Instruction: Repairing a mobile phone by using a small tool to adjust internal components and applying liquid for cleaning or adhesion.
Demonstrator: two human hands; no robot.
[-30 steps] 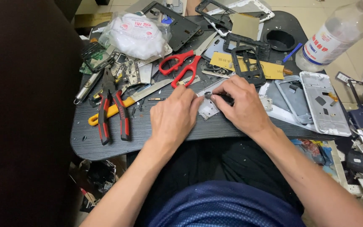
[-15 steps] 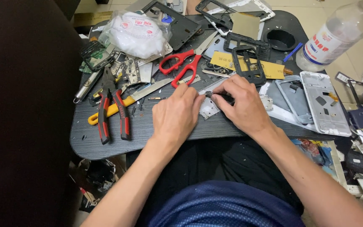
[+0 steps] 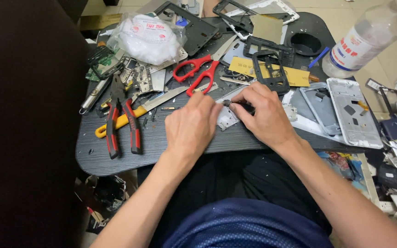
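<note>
Small silver metal plate (image 3: 228, 120) is pinned on dark lap board (image 3: 161, 142), centre, between both hands. Left hand (image 3: 192, 126) is pressed on its left edge, fingers curled together. Right hand (image 3: 265, 115) is clamped w/ thumb + forefinger on a thin dark tool (image 3: 241, 106), tip at plate's top edge. Red scissors (image 3: 198, 73) are just beyond; red-handled pliers (image 3: 120, 121) well to the left.

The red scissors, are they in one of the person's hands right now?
No, the red scissors lie on the black table beyond both hands, which are on a small metal part.
</note>
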